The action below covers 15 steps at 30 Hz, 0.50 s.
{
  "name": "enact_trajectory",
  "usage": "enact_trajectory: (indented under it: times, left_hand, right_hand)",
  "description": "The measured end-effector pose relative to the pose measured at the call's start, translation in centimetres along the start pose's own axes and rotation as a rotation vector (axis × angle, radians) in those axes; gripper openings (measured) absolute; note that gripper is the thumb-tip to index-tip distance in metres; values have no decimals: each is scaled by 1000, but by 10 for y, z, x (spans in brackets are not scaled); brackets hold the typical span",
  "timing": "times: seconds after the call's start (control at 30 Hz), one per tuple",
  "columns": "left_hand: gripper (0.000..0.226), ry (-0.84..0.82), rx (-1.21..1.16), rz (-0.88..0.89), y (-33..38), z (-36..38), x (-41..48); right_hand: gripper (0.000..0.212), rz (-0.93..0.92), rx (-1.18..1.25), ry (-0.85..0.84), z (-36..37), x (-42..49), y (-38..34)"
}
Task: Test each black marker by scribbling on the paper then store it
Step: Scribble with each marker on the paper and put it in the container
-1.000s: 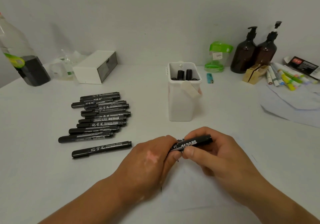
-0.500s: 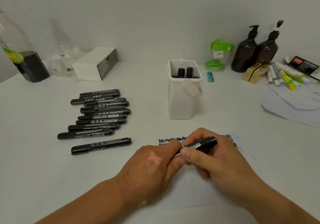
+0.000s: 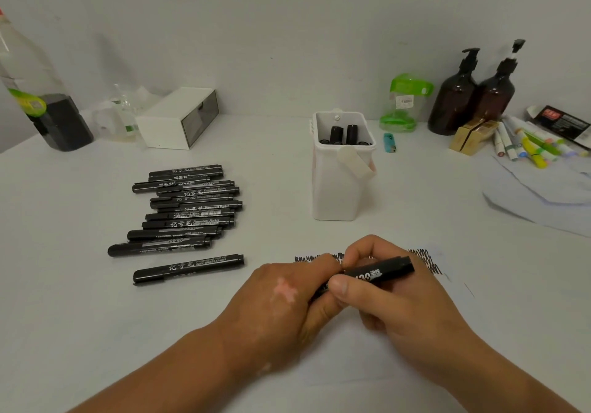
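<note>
1. A white holder (image 3: 335, 195) stands upright on the table (image 3: 64, 316), just beyond the hands. Its top is open, and the ends of several stored markers (image 3: 343, 134) stand inside it.
2. Other containers line the wall: a white drawer box (image 3: 179, 118) at back left, a clear bottle (image 3: 41, 105) with dark liquid in its lower part at far left, and two brown pump bottles (image 3: 457, 96) at back right.
3. I see the black marker (image 3: 380, 272) held almost level between both hands, over the paper (image 3: 345, 358). The right hand (image 3: 399, 304) pinches its barrel between thumb and forefinger. The left hand (image 3: 287, 294) curls its fingers round the marker's left end and hides it, so I cannot tell whether the cap is on.
4. A band of black scribbles (image 3: 430, 259) runs along the paper's far edge, partly behind the hands.
5. On the left, a row of markers (image 3: 188, 208) lies side by side, with a single marker (image 3: 188, 267) apart on its near side.
6. A strip of white tabletop lies between the row and the holder, and another between the holder and the hands. A crumpled sheet (image 3: 537, 185) and coloured pens (image 3: 531, 147) crowd the right edge.
</note>
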State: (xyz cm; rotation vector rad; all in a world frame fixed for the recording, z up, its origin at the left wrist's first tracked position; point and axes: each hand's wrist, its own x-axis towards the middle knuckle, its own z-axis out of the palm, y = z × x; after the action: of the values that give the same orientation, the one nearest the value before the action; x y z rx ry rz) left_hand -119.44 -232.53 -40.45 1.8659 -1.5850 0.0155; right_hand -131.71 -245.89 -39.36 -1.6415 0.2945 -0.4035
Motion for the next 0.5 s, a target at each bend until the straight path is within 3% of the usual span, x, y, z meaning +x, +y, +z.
enact_trajectory:
  times: [0.13,0.27,0.4,0.5]
  left_hand:
    - [43,-23,35,-71,-7,-1,-4]
    - [59,-38,157,-132,-15,-7,-4]
    - [65,-86,192,-134,-18,-5,-5]
    - [69,-109,241,-129,-16,-2,-4]
  right_hand:
    - [27,-44,-44,116,-7,4,1]
    - [13,13,193,248,-27,9,-1]
    - [27,86,175,190,-37,8,0]
    - [19,98,-5,181,-28,8,1]
